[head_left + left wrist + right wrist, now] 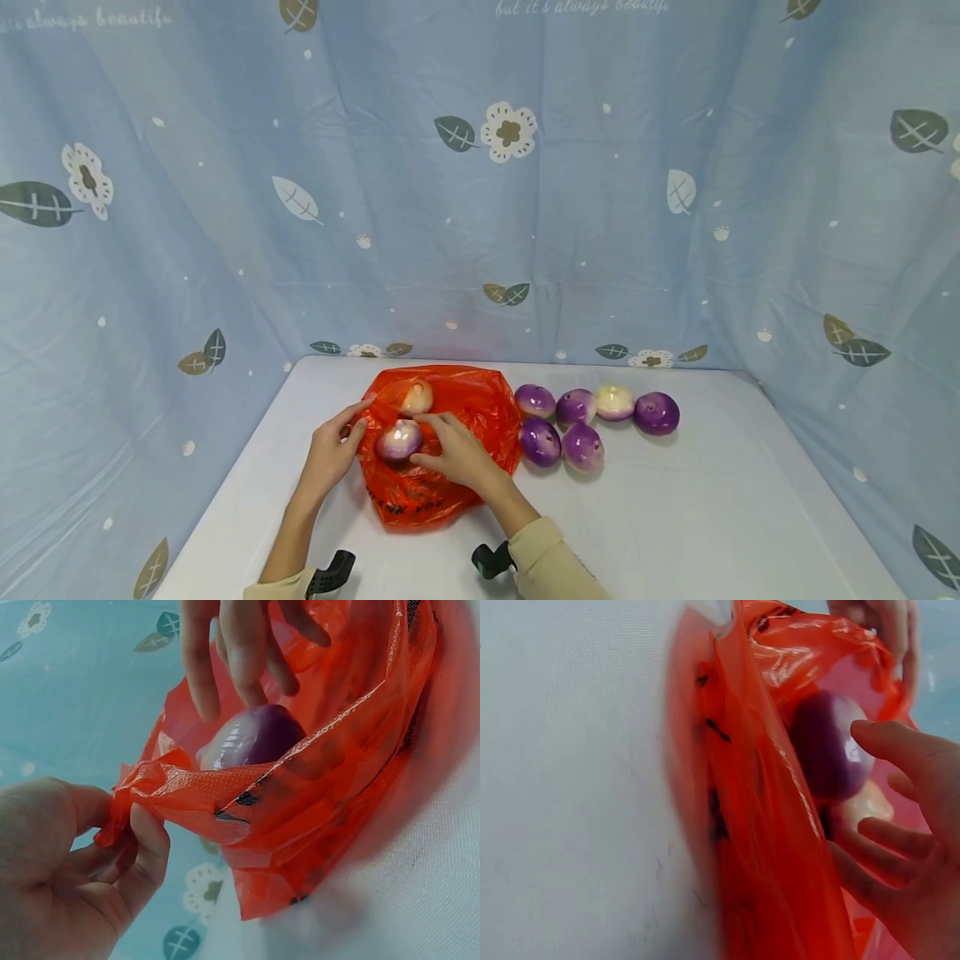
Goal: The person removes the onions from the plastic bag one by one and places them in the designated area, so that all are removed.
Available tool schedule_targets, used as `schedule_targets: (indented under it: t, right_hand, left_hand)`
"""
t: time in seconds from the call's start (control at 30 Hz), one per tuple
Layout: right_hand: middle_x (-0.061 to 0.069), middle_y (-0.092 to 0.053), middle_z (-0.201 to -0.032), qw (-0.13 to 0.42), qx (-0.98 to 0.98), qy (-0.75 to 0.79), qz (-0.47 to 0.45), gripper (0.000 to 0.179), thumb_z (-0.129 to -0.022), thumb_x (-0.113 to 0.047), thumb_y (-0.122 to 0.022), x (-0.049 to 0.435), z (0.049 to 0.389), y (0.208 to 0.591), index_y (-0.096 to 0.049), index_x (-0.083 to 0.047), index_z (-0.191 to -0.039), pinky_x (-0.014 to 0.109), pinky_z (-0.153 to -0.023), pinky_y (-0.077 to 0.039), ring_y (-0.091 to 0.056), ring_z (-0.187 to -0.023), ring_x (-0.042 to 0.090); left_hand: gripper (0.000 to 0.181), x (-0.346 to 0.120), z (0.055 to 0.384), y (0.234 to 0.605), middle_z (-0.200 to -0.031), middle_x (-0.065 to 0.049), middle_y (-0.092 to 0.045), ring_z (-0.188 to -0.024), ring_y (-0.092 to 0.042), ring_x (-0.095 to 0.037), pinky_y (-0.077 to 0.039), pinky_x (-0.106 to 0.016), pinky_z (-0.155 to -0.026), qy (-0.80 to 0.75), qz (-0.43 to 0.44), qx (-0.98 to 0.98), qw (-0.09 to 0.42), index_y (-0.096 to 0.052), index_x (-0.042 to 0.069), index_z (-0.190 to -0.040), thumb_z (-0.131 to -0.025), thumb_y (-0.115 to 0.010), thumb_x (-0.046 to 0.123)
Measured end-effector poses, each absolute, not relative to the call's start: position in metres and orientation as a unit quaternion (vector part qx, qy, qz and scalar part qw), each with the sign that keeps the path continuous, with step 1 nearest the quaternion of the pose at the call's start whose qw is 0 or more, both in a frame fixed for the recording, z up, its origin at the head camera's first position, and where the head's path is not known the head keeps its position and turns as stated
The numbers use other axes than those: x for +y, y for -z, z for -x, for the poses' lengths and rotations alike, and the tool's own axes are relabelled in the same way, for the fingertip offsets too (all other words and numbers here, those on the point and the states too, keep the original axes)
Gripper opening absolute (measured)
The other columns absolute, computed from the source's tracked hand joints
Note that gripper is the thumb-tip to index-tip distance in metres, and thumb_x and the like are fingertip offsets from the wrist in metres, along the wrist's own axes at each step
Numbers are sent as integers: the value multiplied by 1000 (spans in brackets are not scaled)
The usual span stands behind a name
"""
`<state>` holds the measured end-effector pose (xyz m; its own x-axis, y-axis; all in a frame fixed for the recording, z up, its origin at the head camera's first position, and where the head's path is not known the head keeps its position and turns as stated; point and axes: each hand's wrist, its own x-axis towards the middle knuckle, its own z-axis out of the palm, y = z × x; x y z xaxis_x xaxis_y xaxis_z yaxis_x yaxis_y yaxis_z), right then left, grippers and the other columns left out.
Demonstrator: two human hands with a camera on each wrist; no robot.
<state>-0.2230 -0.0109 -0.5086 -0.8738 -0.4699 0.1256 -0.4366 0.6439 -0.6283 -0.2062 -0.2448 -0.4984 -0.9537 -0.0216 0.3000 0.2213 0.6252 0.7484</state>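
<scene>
A red plastic bag with black print lies with its mouth spread on the left half of the table. My left hand pinches the bag's rim between thumb and fingers, plainest in the left wrist view. Inside the bag sits a glossy purple and white onion, with a paler onion behind it. My right hand reaches into the opening, fingers spread loosely beside the purple onion. Its thumb tip is at the onion's side; whether it touches cannot be told.
Right of the bag, several purple onions sit in two short rows, along with a whitish onion. They stand on a white table. A blue patterned curtain hangs behind and along both sides.
</scene>
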Motion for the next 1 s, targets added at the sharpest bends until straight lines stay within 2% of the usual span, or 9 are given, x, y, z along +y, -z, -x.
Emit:
schedule_targets:
  t: [0.17, 0.4, 0.53, 0.63, 0.77, 1.0]
  right_hand:
    - [5, -54, -136, 32, 908, 343, 238, 69, -86, -42, -73, -23, 226, 513, -43, -29, -147, 49, -100, -51, -56, -124, 23]
    - [5, -53, -133, 43, 904, 365, 220, 70, -85, -42, -74, -33, 225, 517, -42, -30, -146, 45, -99, -52, -57, -122, 22]
    - [5, -53, -133, 47, 902, 374, 210, 68, -84, -43, -74, -36, 224, 518, -44, -30, -144, 44, -99, -52, -56, -123, 22]
    - [5, -54, -133, 43, 903, 374, 206, 67, -85, -44, -73, -38, 225, 520, -44, -30, -143, 43, -99, -52, -56, -122, 22]
    - [4, -55, -131, 35, 904, 372, 208, 65, -85, -44, -73, -39, 226, 523, -45, -30, -142, 42, -98, -53, -57, -121, 21]
    - [4, -56, -131, 41, 898, 388, 204, 65, -84, -41, -74, -38, 224, 523, -46, -30, -142, 41, -98, -53, -56, -121, 22]
  left_hand:
    - [36, -244, 206, 498, -134, -16, -62, -115, -63, -33, -50, -13, -84, 427, 54, -892, 140, -61, 12, -133, -98, -55, 9]
    - [36, -244, 205, 496, -134, -17, -62, -117, -62, -34, -44, -8, -84, 430, 59, -890, 139, -61, 11, -134, -98, -55, 8]
    - [36, -244, 205, 497, -134, -17, -62, -118, -62, -35, -55, -25, -88, 427, 56, -892, 137, -61, 11, -134, -98, -55, 8]
    - [36, -243, 205, 497, -134, -17, -62, -115, -63, -34, -57, -27, -86, 429, 60, -890, 139, -61, 10, -133, -98, -56, 7]
    - [37, -243, 206, 497, -134, -17, -62, -112, -64, -33, -48, -9, -80, 436, 68, -886, 144, -61, 10, -133, -97, -56, 6]
    - [36, -243, 206, 499, -134, -17, -62, -112, -64, -33, -47, -8, -79, 440, 67, -884, 142, -61, 10, -133, -98, -56, 6]
